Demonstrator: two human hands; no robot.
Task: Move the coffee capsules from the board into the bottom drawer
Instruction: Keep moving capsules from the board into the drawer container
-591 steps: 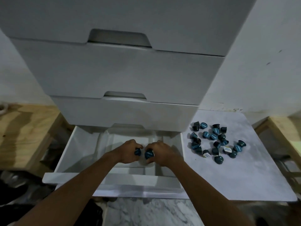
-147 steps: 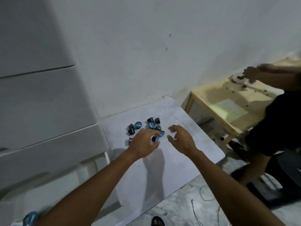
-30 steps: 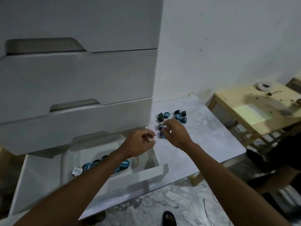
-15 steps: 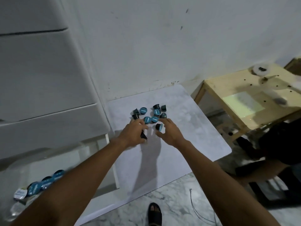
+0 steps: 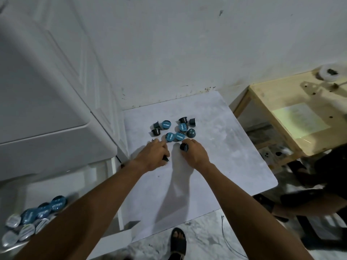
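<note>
A good pile of coffee capsules [image 5: 35,215] already lies in the bottom drawer [image 5: 112,239] at the near left, so part of the job looks done. About nine more sit in a bunch [image 5: 173,129] on the board [image 5: 225,156], far from the drawer, plus two in the hands.

The left hand [image 5: 152,156] has its fingers curled around a dark capsule [image 5: 166,158] — only the tip peeks out. The right hand [image 5: 195,153] pinches another capsule [image 5: 184,147] with thumb and fingers, tipped on its side with its dark end facing left.

On the board some capsules lie with the blue lid up; others are tipped over and point different ways — no one line.
</note>
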